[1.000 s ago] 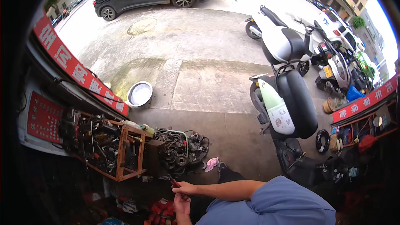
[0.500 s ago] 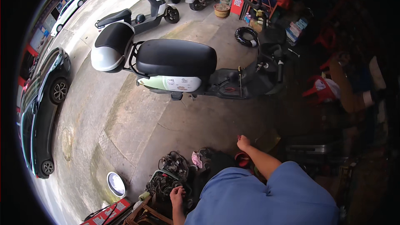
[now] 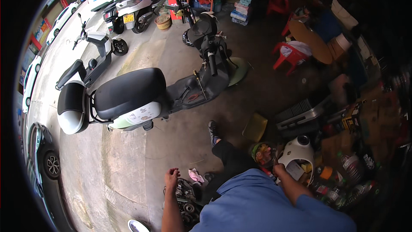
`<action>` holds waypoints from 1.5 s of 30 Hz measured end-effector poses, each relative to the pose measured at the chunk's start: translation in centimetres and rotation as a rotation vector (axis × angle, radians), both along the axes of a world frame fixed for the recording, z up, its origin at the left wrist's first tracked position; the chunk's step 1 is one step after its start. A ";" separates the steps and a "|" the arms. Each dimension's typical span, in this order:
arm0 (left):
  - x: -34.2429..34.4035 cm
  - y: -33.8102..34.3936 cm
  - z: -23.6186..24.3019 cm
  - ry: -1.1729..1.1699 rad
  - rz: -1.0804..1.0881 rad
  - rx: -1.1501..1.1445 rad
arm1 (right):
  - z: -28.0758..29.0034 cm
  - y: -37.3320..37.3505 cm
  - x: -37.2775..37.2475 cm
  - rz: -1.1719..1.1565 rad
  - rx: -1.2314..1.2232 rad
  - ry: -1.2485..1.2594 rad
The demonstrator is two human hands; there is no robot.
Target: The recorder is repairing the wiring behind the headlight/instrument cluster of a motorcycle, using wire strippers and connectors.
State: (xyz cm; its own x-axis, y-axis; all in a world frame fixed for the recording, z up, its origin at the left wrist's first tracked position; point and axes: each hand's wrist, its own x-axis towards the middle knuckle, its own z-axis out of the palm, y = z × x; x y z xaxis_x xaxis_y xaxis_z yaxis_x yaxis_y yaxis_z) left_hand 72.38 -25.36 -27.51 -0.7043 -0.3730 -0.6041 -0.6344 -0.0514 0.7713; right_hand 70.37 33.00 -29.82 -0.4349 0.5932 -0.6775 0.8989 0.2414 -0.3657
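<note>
My left hand [image 3: 172, 172] is raised near a pile of dark metal parts [image 3: 186, 206], its fingers apart and loosely curled, with nothing visible in them. A pink cloth [image 3: 195, 176] lies on the floor just right of it. My right hand [image 3: 280, 169] is closed at the side of a white curved plastic housing [image 3: 297, 148]; what it grips is too small and dark to make out. Just beyond that hand sits a round container of colourful items [image 3: 262, 154].
An electric scooter [image 3: 128, 90] stands across the floor ahead, with parked scooters and cars behind. Red plastic chairs [image 3: 291, 53], a round board [image 3: 309, 38], a yellow tray [image 3: 254, 126], a grey slatted part [image 3: 292, 114] and bottles [image 3: 349, 165] crowd the right. My foot [image 3: 212, 132] is stepping forward.
My view has swung right, from the street toward the shop interior. My hands have parted, and the right one now reaches down beside the white housing. My leg has come into view.
</note>
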 end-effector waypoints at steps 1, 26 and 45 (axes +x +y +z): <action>-1.4 1.1 0.7 0.027 -0.093 0.001 | -0.3 -0.1 -1.8 0.042 -0.054 -0.021; -36.6 19.7 4.8 -0.291 0.080 -0.023 | 5.4 -10.8 -67.8 0.707 -0.641 0.465; -60.5 36.8 8.0 -0.040 0.306 -0.175 | 7.8 -10.8 -81.0 1.292 -0.914 -0.152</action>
